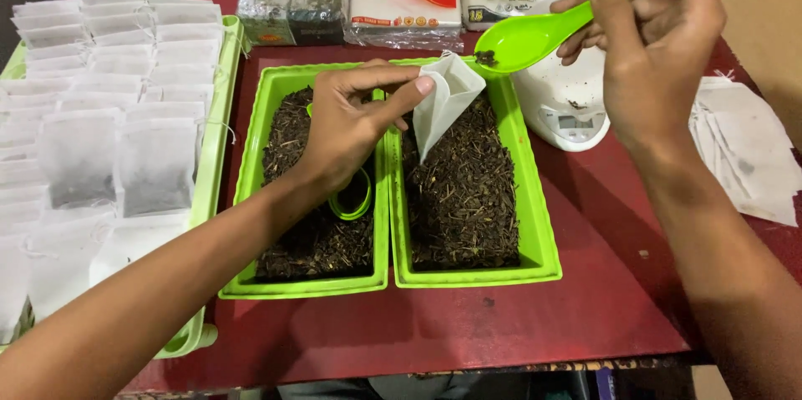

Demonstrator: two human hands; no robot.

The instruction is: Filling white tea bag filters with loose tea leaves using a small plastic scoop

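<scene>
Head view: left hand [355,120] pinches an open white filter bag [447,99] over the right green tray [539,225] of loose tea. Right hand [656,49], at 1 o'clock, grips a green spoon [551,28], bowl touching the bag mouth. Advice: keep the mouth wide, tip slowly over the tray

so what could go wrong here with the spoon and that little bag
1. The green spoon in the right hand sits at the mouth of the white tea bag, which looks narrow, so leaves may miss it.
2. The left hand pinches only the bag's top edge, so the grip might slip.
</scene>
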